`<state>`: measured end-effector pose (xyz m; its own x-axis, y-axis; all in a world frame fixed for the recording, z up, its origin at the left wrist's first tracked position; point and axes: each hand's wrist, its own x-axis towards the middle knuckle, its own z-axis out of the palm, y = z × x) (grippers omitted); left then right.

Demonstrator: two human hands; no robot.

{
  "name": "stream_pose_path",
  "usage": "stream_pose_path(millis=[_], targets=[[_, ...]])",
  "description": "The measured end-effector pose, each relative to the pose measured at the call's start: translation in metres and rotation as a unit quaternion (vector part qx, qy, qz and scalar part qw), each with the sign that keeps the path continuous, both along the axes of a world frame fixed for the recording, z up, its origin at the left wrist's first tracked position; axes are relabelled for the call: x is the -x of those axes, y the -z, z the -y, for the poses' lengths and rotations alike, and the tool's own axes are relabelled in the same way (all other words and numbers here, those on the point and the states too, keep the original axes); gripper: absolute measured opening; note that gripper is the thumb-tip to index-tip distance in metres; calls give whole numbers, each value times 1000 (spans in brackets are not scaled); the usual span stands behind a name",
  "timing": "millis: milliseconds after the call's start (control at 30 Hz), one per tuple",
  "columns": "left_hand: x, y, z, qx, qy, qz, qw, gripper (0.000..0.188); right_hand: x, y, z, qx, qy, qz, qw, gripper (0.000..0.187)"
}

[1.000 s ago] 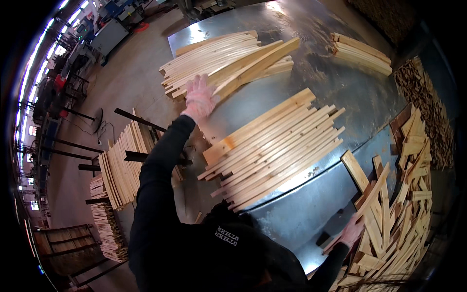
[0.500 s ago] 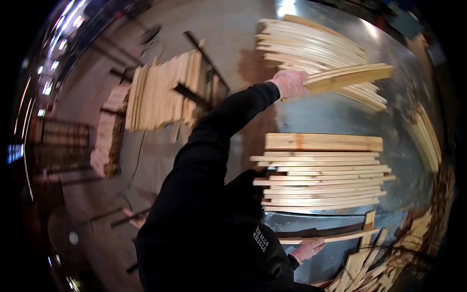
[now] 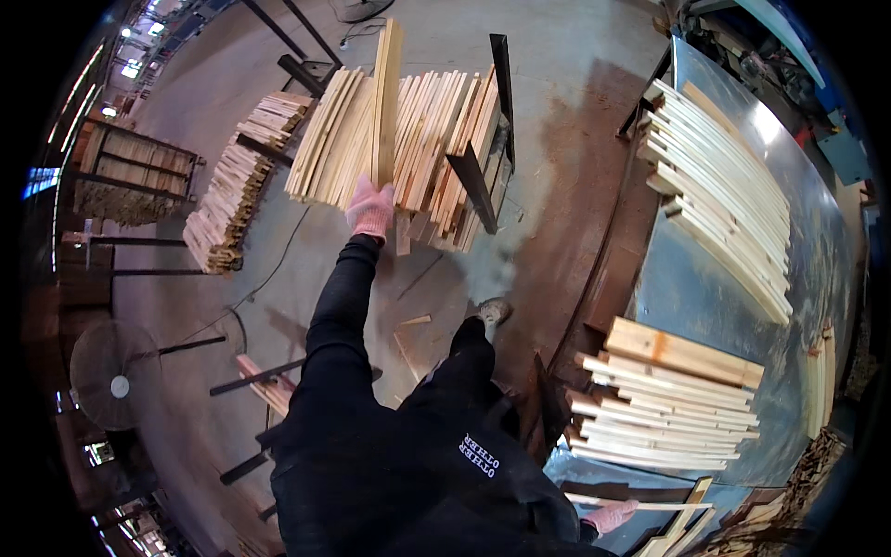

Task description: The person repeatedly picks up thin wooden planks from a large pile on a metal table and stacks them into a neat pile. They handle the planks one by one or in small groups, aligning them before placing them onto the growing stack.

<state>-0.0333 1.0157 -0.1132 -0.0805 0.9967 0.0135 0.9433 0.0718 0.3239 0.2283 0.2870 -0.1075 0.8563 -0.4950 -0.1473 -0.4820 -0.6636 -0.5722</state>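
Note:
My left hand (image 3: 371, 210), in a pink glove, is closed around the near end of a long pale wooden board (image 3: 384, 107). Whether it is a single board or two lying together I cannot tell. The board points away from me, above a stack of similar wooden boards (image 3: 432, 135) on a dark metal rack. My right hand (image 3: 611, 516), also gloved in pink, is low on the right with its fingers stretched out. Its fingertips lie against a thin wooden strip (image 3: 673, 506) at the metal table's near part; the glove's underside is hidden.
The metal table (image 3: 807, 278) carries a fanned row of boards (image 3: 719, 200) and a nearer pile of strips (image 3: 664, 418). Dark rack posts (image 3: 472, 186) rise beside the stack. A fan (image 3: 116, 376), a floor cable (image 3: 274, 269) and another wood stack (image 3: 246, 181) are on the left.
My left hand has carried the board from over the metal table leftward to the racked stack, turning it to point away. The view has swung left. My right hand stays by the thin strip.

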Motion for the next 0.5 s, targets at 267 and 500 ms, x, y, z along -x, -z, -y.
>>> stream_pose_path(millis=[267, 500], targets=[[-72, 194, -78, 171, 81, 11, 982, 52, -21, 13, -15, 148, 31, -121, 981, 78], [-73, 232, -100, 67, 236, -6, 969, 45, -2, 36, -44, -59, 134, -27, 989, 69]])
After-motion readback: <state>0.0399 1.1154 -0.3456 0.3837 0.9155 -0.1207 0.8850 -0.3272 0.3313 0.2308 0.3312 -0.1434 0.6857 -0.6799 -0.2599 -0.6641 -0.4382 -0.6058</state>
